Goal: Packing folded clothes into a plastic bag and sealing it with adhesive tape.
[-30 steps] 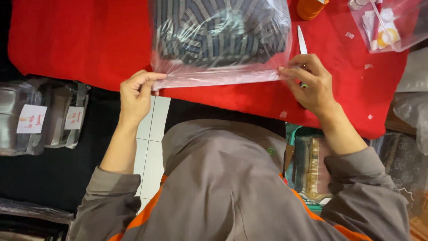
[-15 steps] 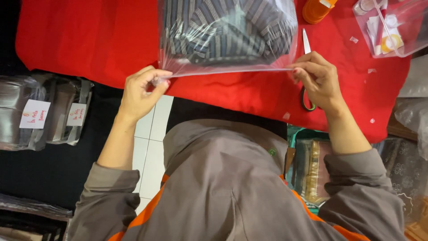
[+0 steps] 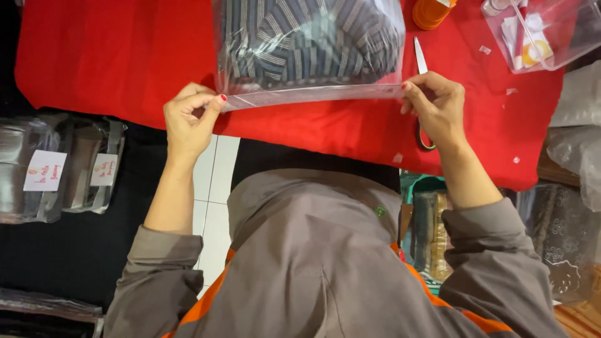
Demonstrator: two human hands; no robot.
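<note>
While the left hand (image 3: 191, 119) pinches the left corner of the clear plastic bag (image 3: 310, 50), the right hand (image 3: 435, 106) pinches its right corner, fingers pressed together on the folded near edge. The bag holds striped cloth and lies on a red cloth (image 3: 113, 56). Scissors (image 3: 421, 69) lie under the right hand; a clear box (image 3: 551, 31) stands far right. Packed bags (image 3: 56, 169) lie left.

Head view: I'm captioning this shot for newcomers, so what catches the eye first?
The bright red cloth covering the table, and on it a clear plastic bag holding a folded blue-and-white striped garment. The left hand and right hand pinch the two ends of the bag's near edge.
</note>
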